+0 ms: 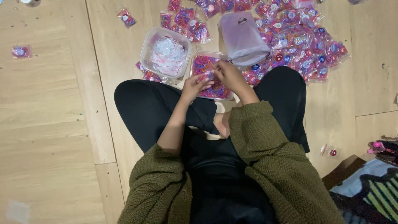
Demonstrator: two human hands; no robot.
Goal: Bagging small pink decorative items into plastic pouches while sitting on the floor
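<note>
I sit cross-legged on a wooden floor in an olive knitted cardigan and black trousers. My left hand (195, 86) and my right hand (227, 75) meet over a clear plastic tub (198, 62) full of small pink and purple pieces. Between the fingers of both hands is a small clear packet (209, 76) with coloured bits inside. A second clear tub (146, 49) to the left holds empty clear zip bags.
A large heap of filled pink packets (298, 41) spreads across the floor ahead and to the right. A white drawstring pouch (243, 37) lies on it. Stray packets lie at the left (20, 51) and far left top (126, 18). A patterned rug (373, 186) is at the right.
</note>
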